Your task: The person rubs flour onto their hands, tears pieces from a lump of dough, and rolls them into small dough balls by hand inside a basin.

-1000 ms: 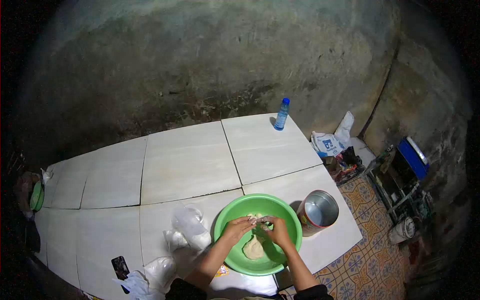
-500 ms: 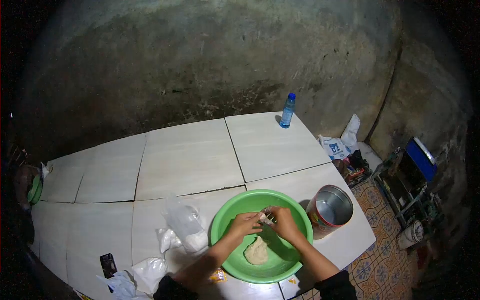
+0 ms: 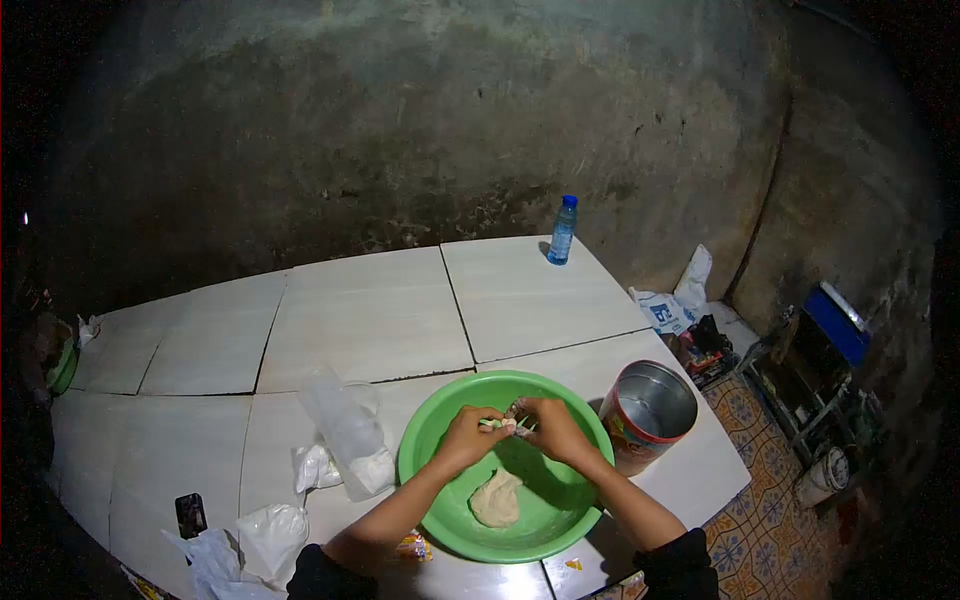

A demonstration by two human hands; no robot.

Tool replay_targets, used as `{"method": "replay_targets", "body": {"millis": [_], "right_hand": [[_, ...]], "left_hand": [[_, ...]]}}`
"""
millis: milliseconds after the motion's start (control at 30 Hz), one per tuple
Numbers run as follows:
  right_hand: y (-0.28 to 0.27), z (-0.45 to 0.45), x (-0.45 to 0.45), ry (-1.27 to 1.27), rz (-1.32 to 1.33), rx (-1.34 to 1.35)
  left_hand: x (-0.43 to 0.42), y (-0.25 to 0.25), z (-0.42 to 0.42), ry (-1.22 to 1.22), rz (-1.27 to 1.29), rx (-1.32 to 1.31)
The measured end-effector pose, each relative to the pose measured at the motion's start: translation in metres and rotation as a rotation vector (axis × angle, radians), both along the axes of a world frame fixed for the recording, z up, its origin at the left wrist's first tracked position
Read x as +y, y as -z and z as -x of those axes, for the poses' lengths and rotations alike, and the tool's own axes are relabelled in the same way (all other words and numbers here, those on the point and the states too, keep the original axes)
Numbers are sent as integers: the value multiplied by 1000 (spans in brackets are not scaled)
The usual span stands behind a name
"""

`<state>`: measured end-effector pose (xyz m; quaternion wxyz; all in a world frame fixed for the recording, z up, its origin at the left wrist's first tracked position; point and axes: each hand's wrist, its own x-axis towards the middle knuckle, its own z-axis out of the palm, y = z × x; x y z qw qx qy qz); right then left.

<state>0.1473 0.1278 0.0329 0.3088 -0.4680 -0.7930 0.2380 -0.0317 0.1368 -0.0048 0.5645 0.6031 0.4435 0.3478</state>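
I have both hands over the green bowl [image 3: 575, 500] at the lower centre of the frame, the left hand [image 3: 470, 438] and the right hand [image 3: 556, 428] facing each other, with their fingertips meeting, or nearly so, above the bowl's far half; I read both grips as narrow, fingers bent inward, with pale, sticky-looking matter on the fingertips; I cannot tell whether they pinch a small piece between them or are only coated; below them I find the dough lump [image 3: 496, 500], resting on the bowl's floor, toward the near side, between the two forearms and apart from the fingers

Just right of the bowl I see the tin [image 3: 637, 442], upright, its metal inside showing; left of the bowl I make out a tall clear plastic bag [image 3: 345, 435] with white contents low down, a smaller white bag [image 3: 316, 470] beside it; at the bowl's lower left edge, near the left forearm, an orange packet [image 3: 414, 546] shows in part; in the lower left of the frame I have a dark phone [image 3: 190, 515] and a filled white bag [image 3: 274, 540]; the blue-capped bottle [image 3: 562, 232] stands upright toward the upper centre-right, near the far edge of the pale tabletop [image 3: 360, 325]; patterned floor tiles [image 3: 760, 510] fill part of the lower right
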Motion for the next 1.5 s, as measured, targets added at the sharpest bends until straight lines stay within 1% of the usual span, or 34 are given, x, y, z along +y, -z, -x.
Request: {"method": "replay_targets", "body": {"millis": [100, 133, 167, 233, 267, 300, 367, 500, 567, 600, 633, 700, 733, 767, 833, 867, 900, 933, 967, 1033, 1067, 1100, 1133, 1167, 1233, 1267, 1300, 1367, 1433, 1500], "right_hand": [[-2, 4, 3, 12, 22, 33], [-4, 5, 1, 14, 2, 10], [-4, 5, 1, 11, 5, 11], [-3, 5, -2, -5, 25, 31], [-1, 6, -1, 3, 23, 43], [3, 4, 1, -21, -23, 70], [4, 3, 1, -5, -3, 75], [2, 3, -1, 17, -15, 157], [7, 0, 3, 15, -34, 103], [5, 0, 5, 8, -53, 49], [4, 0, 6, 9, -60, 48], [1, 2, 6, 80, -63, 46], [-12, 4, 0, 161, 32, 12], [-5, 3, 4, 159, 30, 11], [13, -1, 15, 53, -264, 117], [15, -3, 18, 16, -98, 145], [16, -5, 19, 18, -100, 148], [20, -6, 18, -17, -171, 140], [22, -7, 18, -54, -241, 131], [9, -5, 8, -59, -225, 115], [-3, -3, 1, -32, -134, 178], [-10, -1, -3, -3, -44, 240], [-5, -3, 1, -15, -114, 245], [-5, -4, 1, -11, -113, 245], [-8, -4, -1, -120, 79, 369], [-10, -1, -5, -92, 99, 314], [-4, -1, -4, -96, -47, 203], [3, 0, -3, -59, -57, 126], [10, -1, 0, -15, -56, 109], [11, -1, -2, 32, -55, 95]], "left_hand": [[-1, 2, -1, -95, -170, 8], [-4, -12, 2, -65, -85, 133], [-2, -12, 3, -68, -82, 135], [-2, -3, 6, -74, -107, 8], [-1, 0, 6, -71, -84, -5], [-3, -5, 8, -49, -112, -44], [0, -1, 8, -76, -40, -135], [-6, -14, 9, -113, -112, -118], [0, -10, 11, -52, 77, -192], [-2, -16, 12, -20, 131, -105], [-3, -17, 12, -19, 124, -106], [-3, -19, 13, 26, 347, -221], [-4, -26, 13, 49, 414, -304], [4, -18, 15, 101, 551, -519], [-3, -25, 15, 232, 616, -767], [0, -21, 16, 232, 615, -763], [2, -18, 15, 201, 538, -703], [4, -15, 15, 171, 463, -644], [6, -11, 15, 172, 465, -643], [2, -16, 16, 126, 358, -608], [0, -18, 16, 72, 317, -566], [-2, -20, 16, 71, 319, -566], [-4, -22, 16, 50, 302, -510], [-5, -23, 16, 29, 285, -454], [-3, -18, 17, 19, 268, -413], [-2, -17, 17, 21, 307, -420], [-3, -16, 18, 24, 346, -427], [1, -11, 19, 71, 367, -398], [2, -16, 21, 291, 639, -669], [-2, -21, 23, 328, 661, -679]]}}
